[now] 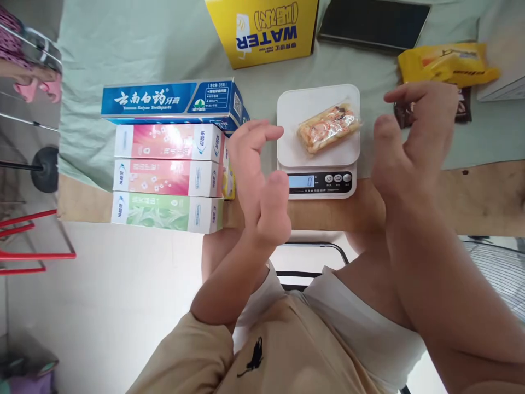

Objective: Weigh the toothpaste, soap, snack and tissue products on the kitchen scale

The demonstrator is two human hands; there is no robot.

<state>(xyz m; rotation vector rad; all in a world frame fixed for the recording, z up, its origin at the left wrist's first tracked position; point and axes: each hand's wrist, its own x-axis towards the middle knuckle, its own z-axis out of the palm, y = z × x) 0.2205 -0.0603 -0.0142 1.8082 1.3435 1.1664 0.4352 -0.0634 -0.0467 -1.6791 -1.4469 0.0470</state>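
Note:
A small white digital scale (289,150) stands near the table's front edge, its lit display showing what looks like 0. On its plate, tilted slightly, lies a clear-wrapped snack bar (328,127). My left hand (258,175) hovers at the scale's left side, thumb and fingers apart, holding nothing. To the right of the scale is my right hand (418,142), also empty, with its thumb and index finger spread. Neither hand touches the snack bar. Behind my right hand, a dark packet (463,105) is partly hidden.
Left of the scale are a blue toothpaste box (164,101) and several smaller boxes, including a green one (159,209). At the back stand a yellow box (266,33) and a dark phone (373,23). A yellow packet (447,63) lies at the right.

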